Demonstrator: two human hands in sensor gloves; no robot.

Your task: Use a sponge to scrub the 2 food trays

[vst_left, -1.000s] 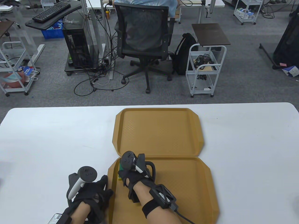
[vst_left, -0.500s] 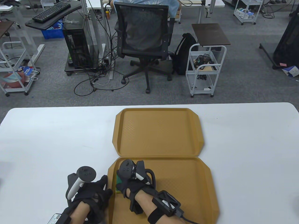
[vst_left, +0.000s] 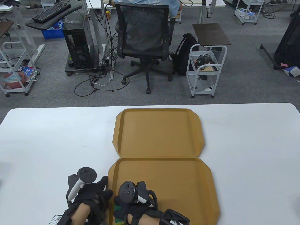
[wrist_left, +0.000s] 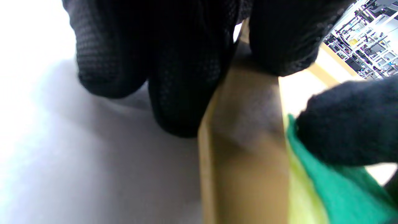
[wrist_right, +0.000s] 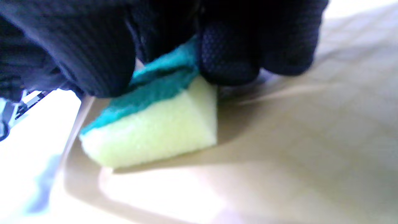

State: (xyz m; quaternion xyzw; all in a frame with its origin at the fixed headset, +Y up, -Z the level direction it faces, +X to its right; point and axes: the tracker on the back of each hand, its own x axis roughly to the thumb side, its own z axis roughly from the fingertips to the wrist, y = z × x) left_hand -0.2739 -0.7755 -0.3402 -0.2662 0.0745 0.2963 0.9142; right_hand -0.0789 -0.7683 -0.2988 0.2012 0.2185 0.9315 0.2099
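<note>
The sponge (wrist_right: 149,130), yellow foam with a green scouring face on top, lies flat on the floor of the near tray (vst_left: 187,187), in that tray's near left corner, close against its left rim. The right hand (vst_left: 131,208) grips the sponge from above, its gloved fingers (wrist_right: 230,56) curled over the green face and pinching the block between fingers and thumb. In the table view only a sliver of green and yellow shows under that hand.

The left hand (vst_left: 93,196) rests just outside the near tray's left rim, on the white table (vst_left: 46,140); its fingers (wrist_left: 183,77) bend down against the rim, the thumb over the rim's top, holding the edge. The far tray (vst_left: 159,131), the same tan colour, lies directly beyond the near tray, their long edges touching or nearly so. Past the table's far edge stand an office chair (vst_left: 143,39) and a white cart (vst_left: 206,68).
</note>
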